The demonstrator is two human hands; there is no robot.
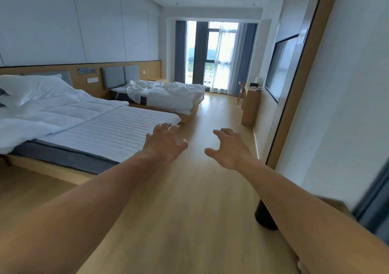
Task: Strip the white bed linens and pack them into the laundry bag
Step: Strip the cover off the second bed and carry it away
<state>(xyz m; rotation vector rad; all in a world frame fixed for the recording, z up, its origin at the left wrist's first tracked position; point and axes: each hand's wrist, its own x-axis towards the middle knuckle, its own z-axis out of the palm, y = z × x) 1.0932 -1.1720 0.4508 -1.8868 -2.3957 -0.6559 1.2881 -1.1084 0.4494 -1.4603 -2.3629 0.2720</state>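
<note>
Room: long bedroom. A light wood plank floor (189,189) runs beneath both your arms toward a tall window (212,57) far beyond your fingertips, with grey-blue curtains (180,52) at its sides.
Left hand: your left hand (166,142) is stretched forward, palm down, fingers spread and loosely bent, holding nothing. Its fingertips show over the foot corner of the near bed; you cannot tell from this view whether they touch it.
Right hand: your right hand (228,150) is out beside the left, with a gap between them. Its fingers are splayed and slightly hooked, and it is empty, over bare floor.
Near bed: low bed (69,153) with a dark grey mattress on a light wooden frame, left of your left hand. A white quilted mattress pad (117,130) lies uncovered at the foot end, nearest that hand.
Linens, near: white padded duvet (59,113) bunched toward the headboard end, well left of your left hand. A white pillow (31,90) is propped beyond it.
Linens, far: crumpled white sheets (164,89) heaped on the second bed (186,118), well beyond your left hand.
Right wall: light wooden desk (249,105) beyond your right hand, with a dark flat screen (280,67) mounted nearer you on the same wall.
By right forearm: black cylindrical object (264,217) standing on the floor, partly hidden behind the forearm. What it is cannot be told.
</note>
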